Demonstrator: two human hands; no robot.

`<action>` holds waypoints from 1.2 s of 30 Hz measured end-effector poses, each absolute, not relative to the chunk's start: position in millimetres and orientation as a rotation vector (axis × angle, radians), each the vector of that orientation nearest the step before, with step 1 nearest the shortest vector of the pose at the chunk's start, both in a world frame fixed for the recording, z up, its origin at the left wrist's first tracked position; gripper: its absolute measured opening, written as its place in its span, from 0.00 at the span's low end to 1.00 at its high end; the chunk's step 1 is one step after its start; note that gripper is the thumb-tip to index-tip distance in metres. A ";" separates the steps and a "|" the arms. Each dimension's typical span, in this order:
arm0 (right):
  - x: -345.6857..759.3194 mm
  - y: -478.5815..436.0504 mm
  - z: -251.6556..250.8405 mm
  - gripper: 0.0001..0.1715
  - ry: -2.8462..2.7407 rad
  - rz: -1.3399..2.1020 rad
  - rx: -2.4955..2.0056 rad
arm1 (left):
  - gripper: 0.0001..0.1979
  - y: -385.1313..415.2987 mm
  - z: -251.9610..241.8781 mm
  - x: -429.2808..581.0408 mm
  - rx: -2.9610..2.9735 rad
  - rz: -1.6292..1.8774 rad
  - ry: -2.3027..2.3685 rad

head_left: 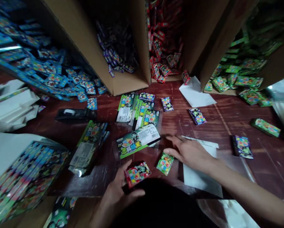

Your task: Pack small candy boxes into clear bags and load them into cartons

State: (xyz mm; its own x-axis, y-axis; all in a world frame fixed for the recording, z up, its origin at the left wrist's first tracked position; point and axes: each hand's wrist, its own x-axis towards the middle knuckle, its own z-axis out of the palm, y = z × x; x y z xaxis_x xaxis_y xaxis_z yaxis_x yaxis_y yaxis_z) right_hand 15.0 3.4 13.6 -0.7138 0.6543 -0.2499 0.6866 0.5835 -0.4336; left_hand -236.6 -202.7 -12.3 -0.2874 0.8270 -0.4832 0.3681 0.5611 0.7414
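Note:
My left hand (pixel 118 190), low in the middle, holds a small red candy box (pixel 137 174) between its thumb and fingers near the table's front edge. To its right lies a small green candy box (pixel 165 163). The thumb of my right hand (pixel 191 154) reaches the upper edge of this box, with its fingers stretched out and apart from the thumb. Above both hands, a printed green and black header card (pixel 129 145) with a white label lies in clear plastic. More such cards (pixel 125 106) overlap behind it. A white paper sheet (pixel 201 177) lies partly under my right forearm.
Open cartons along the back hold blue (pixel 53 76), purple (pixel 116 60), red (pixel 164 63) and green (pixel 239 76) small boxes. Loose purple boxes (pixel 197 116) lie on the table. At left are a card stack (pixel 87 145), a black strap (pixel 72 114) and a packed row of boxes (pixel 25 174).

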 end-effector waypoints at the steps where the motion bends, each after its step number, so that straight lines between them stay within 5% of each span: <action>1: 14.2 -9.0 14.1 0.44 2.800 -0.684 1.230 | 0.50 -210.7 -8.7 -245.3 1.101 0.487 1.914; 6: 6.2 -71.4 -0.8 0.61 2.933 -0.423 1.395 | 0.38 -207.6 21.3 -278.2 2.022 0.181 1.731; 11: -0.4 -90.5 -19.2 0.53 2.993 -0.653 1.225 | 0.46 -150.2 18.9 -262.4 2.299 0.151 1.323; 20: 4.5 -76.3 -19.2 0.62 2.976 -0.895 1.014 | 0.54 -138.8 -5.8 -229.8 2.197 0.290 1.597; 28: 3.4 -65.7 -8.2 0.48 3.085 -0.953 0.879 | 0.59 -114.0 18.2 -244.0 2.142 0.409 1.648; 36: 35.4 1.9 26.6 0.47 3.246 -0.438 1.483 | 0.49 -55.2 0.3 -260.6 2.151 0.287 1.812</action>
State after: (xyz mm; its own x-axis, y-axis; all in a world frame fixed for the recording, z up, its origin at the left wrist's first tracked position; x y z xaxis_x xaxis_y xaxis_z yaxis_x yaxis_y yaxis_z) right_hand 35.4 1.9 26.6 -0.5757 0.7605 0.3004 0.6537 0.6487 -0.3897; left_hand -260.6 -55.2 0.3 0.1784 0.9828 -0.0476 0.9199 -0.1494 0.3626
